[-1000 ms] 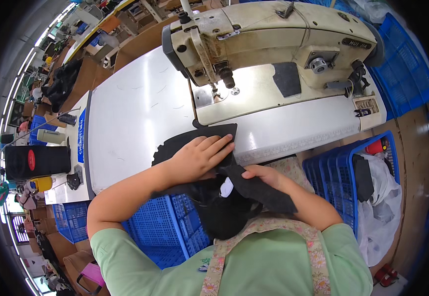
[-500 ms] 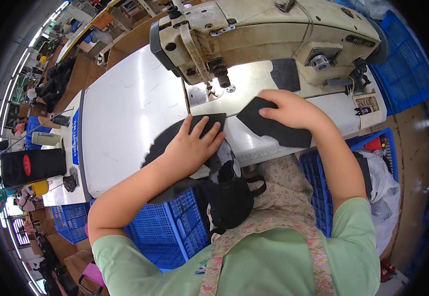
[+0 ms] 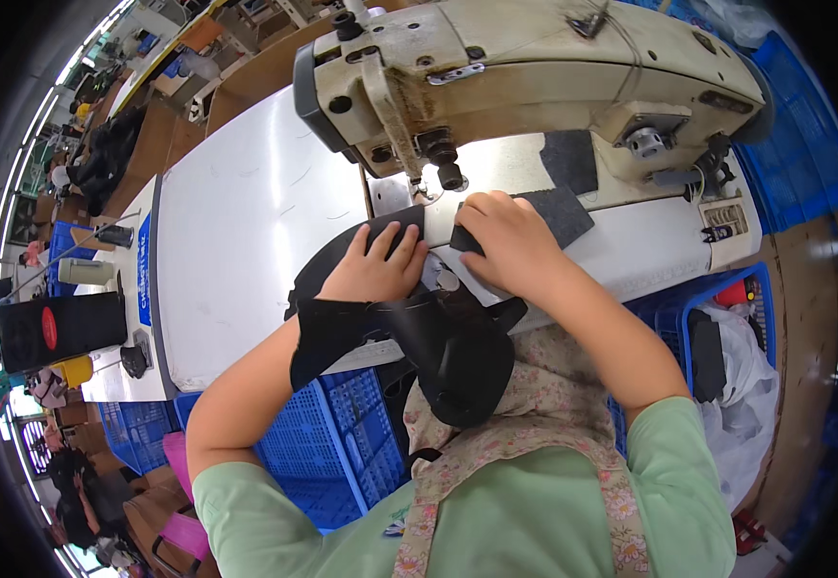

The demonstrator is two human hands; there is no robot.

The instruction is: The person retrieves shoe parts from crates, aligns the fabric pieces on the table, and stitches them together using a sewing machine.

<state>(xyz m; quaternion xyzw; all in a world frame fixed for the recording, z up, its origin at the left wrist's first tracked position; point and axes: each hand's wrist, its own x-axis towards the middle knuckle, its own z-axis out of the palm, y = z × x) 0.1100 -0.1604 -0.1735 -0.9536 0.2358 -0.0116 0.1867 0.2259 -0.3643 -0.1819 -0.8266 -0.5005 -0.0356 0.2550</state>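
The left hand (image 3: 373, 270) lies palm down on a wide, curved panel of matte black fabric (image 3: 326, 252), its fingers straight and slightly parted; the thumb is hidden, so I cannot tell whether it also pinches the panel from below. This panel rests on the glossy white worktable (image 3: 246, 202), its upper corner just beside the presser foot of the cream-coloured, worn metal sewing machine (image 3: 535, 91).

The right hand (image 3: 510, 243) has its fingers curled over a flat, angular piece of black sheet material (image 3: 562, 216) — gripped at its left end, with the other end sticking out past the knuckles over the table and the machine bed. The two hands are close together but apart, with a bit of white showing between them.

Below them, a rounded, pouch-like black fabric workpiece (image 3: 453, 356) hangs over the table's near edge, against the beige floral apron (image 3: 573, 380). A black flap at its left covers part of the left wrist.

On the machine bed lies a dark grey, irregular flat patch (image 3: 570, 162). A blue plastic mesh basket (image 3: 308, 448) stands below the table at left — another blue plastic crate (image 3: 769, 299), holding white plastic bags (image 3: 742, 414), stands at right.
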